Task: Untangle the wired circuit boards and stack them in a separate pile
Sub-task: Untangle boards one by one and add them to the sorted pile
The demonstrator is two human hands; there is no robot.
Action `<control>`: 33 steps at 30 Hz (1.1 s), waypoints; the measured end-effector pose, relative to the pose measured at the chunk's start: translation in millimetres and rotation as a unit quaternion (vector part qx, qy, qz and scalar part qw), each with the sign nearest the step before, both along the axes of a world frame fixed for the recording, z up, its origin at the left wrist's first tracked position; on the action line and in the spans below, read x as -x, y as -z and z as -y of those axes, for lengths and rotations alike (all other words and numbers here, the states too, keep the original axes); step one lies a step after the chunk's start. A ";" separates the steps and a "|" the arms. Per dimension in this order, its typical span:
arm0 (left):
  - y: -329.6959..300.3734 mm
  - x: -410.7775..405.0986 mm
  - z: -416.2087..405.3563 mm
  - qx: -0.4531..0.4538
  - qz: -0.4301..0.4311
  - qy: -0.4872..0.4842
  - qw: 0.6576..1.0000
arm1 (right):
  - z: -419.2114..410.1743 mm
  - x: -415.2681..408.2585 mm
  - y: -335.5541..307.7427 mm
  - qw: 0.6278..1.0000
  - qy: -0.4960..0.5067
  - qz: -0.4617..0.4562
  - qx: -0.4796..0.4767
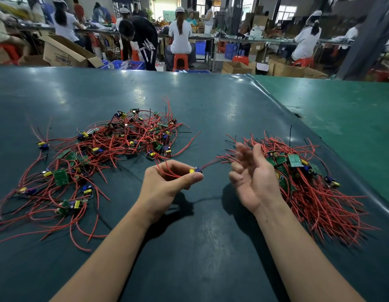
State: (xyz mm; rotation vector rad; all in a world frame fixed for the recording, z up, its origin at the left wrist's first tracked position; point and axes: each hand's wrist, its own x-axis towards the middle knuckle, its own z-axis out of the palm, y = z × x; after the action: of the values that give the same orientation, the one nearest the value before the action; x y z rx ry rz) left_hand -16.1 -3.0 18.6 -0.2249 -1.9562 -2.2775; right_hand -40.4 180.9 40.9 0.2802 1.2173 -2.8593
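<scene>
A: Report the left hand (pixel 167 182).

B: Its grip is pinched on one circuit board (pixel 196 170), thumb and forefinger clamped at the yellow and blue components. The board is held above the bench (pixel 211 236), between the two piles. Red wires (pixel 167 171) from it loop through the palm.

A: The right hand (pixel 252 179)?

B: Palm up, fingers loosely spread and partly blurred, holding nothing. It sits just beside the sorted pile (pixel 308 184), whose wires lie roughly parallel.

A: The remaining stock?

B: The tangled pile (pixel 115 149) lies on the bench to the left, boards scattered among crossed red wires.
</scene>
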 end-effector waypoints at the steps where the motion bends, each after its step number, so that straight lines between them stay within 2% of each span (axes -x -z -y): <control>1: 0.6 1.4 -0.2 -0.011 0.002 -0.029 1.000 | 4.2 -2.4 1.1 0.998 -0.018 -0.014 -0.064; 3: 1.7 2.8 -0.6 -0.028 0.006 -0.074 0.997 | 17.0 -8.6 5.8 0.981 -0.071 -0.021 -0.177; 6: 4.0 1.4 -1.6 0.007 -0.001 -0.053 0.999 | 32.5 -15.1 12.7 0.965 -0.134 -0.048 -0.222; 11: 3.8 -0.9 -7.0 0.036 -0.011 -0.035 0.999 | 28.2 -10.9 13.7 0.958 -0.064 -0.061 -0.272; 19: -1.5 -2.7 -4.6 0.014 -0.023 -0.048 0.998 | 8.7 1.6 7.7 0.974 0.147 -0.057 -0.165; 23: -0.2 -2.3 -4.6 0.013 -0.032 -0.080 0.996 | 12.1 2.0 11.5 0.971 0.189 -0.068 -0.133; 26: 0.2 -4.2 -5.7 0.017 -0.034 -0.071 0.997 | 14.4 6.1 14.1 0.968 0.214 -0.031 -0.125; 29: -0.1 -5.0 -7.1 0.024 -0.031 -0.060 0.997 | 9.7 9.5 18.6 0.943 0.242 -0.008 -0.228; 33: -0.8 -4.2 -4.3 0.009 -0.034 -0.063 0.997 | 2.3 11.9 24.1 0.859 0.302 -0.065 -0.408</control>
State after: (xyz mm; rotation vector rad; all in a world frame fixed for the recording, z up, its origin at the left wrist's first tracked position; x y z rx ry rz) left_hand -11.9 1.2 19.4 -0.1732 -1.9009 -2.1469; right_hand -52.3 178.6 16.8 0.5665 2.7571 -2.5733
